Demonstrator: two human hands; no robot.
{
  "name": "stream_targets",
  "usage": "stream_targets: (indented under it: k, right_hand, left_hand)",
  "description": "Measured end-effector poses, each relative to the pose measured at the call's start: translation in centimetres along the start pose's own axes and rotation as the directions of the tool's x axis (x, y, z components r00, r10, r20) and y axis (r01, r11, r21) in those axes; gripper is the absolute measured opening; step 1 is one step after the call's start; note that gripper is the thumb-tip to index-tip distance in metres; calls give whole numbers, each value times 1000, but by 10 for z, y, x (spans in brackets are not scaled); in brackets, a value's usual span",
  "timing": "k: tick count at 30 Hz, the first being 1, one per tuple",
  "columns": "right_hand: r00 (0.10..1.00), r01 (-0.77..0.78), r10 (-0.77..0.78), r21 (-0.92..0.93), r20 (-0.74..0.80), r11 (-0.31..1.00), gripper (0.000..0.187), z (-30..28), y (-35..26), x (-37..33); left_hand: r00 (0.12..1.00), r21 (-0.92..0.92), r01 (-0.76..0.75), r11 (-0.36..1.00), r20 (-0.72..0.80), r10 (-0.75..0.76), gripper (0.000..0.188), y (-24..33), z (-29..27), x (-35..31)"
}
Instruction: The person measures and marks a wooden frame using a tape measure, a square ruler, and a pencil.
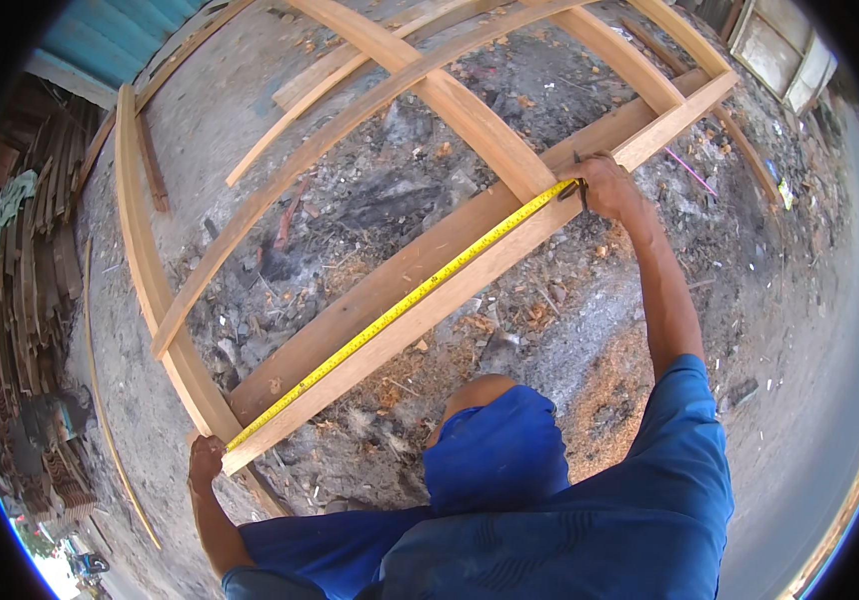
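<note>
Yellow tape measure [400,305] stretched taut along front rail [470,275] of wooden frame [145,250]. L hand [205,462] clenched on tape end at rail's near corner; R hand [605,185] grips pencil [582,192] at rail's far part. Judgement: length read, mark being made; cut pending.

A short-sleeved blue shirt [590,520] was worn, its sleeves ending above the elbows. Both forearms and both hands were left bare; no gloves or watch were seen.
</note>
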State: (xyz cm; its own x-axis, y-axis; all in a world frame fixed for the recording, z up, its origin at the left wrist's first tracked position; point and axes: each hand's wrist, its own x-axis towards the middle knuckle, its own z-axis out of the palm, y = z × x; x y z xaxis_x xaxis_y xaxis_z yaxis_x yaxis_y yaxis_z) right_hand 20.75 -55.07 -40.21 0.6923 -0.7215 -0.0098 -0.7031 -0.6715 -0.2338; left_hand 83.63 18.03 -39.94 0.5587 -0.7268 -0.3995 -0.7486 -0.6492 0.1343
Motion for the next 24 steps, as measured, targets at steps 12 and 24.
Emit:
stream_targets:
  k: [12, 24]
  right_hand:
    - [998, 13, -11, 39, -63, 999, 41, 3, -12, 20]
    - [975, 146, -139, 32, -172, 989, 34, 12, -18, 84]
  left_hand:
    - [982, -36, 33, 999, -187, -39, 9, 15, -2, 9]
    - [865, -60, 61, 996, -495, -83, 12, 4, -4, 65]
